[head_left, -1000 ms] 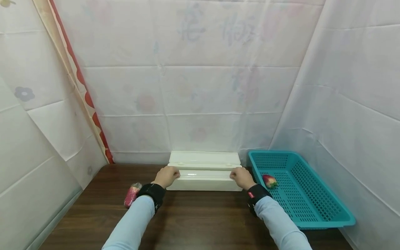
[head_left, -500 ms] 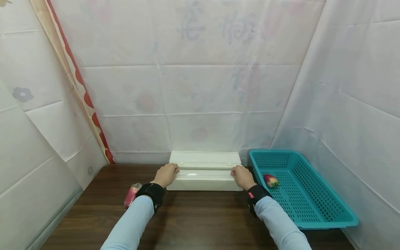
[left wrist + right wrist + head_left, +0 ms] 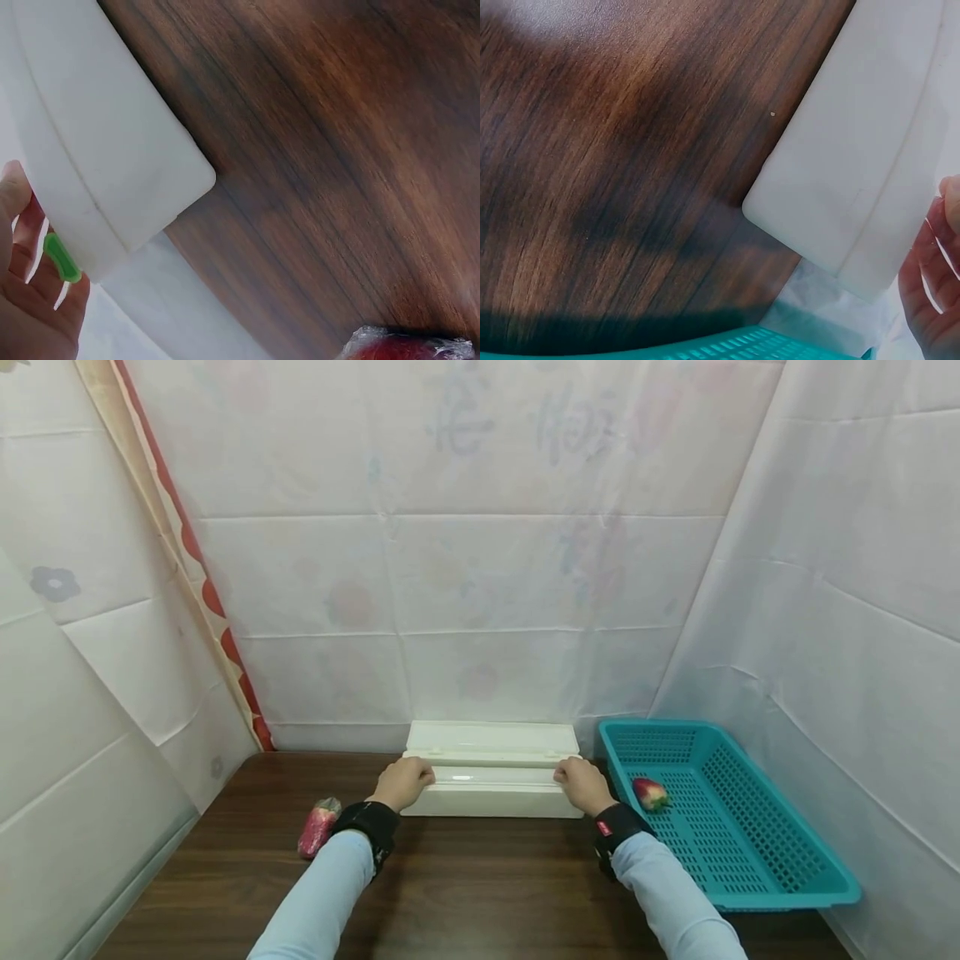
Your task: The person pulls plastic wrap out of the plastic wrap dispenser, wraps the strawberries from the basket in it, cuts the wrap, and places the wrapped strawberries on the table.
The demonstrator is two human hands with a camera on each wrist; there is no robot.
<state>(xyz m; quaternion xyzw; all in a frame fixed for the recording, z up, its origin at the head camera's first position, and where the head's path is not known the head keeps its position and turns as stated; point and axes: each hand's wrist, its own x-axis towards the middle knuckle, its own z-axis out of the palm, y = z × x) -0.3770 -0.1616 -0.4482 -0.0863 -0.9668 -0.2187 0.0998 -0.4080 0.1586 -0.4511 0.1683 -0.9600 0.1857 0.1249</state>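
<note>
Long white plastic box with hinged lid [image 3: 491,781]: stands at the far edge of the dark brown wooden surface [image 3: 465,885], against the white cloth backdrop [image 3: 480,577]; lid raised and leaning back. The wrist views show its near corners [image 3: 112,165] [image 3: 855,180] resting on the wood.

Left hand [image 3: 401,782]: at the left end of the box, fingers [image 3: 45,270] curled round the front rim at that corner, gripping it. A small green tab [image 3: 61,257] on the box shows just beside the fingers in the left wrist view.

Right hand [image 3: 581,783]: at the right end of the box, fingers [image 3: 930,292] curled over the rim there, holding it.

Red fruit wrapped in clear film [image 3: 318,827]: lies on the surface just left of the left wrist, apart from the box.

Teal perforated plastic basket [image 3: 750,860]: stands on the surface just right of the box, near the right hand. One red and green fruit [image 3: 649,793] lies inside, toward its near-left part.

Both arms in light blue sleeves [image 3: 322,893], black bands [image 3: 367,823] at the wrists.
</note>
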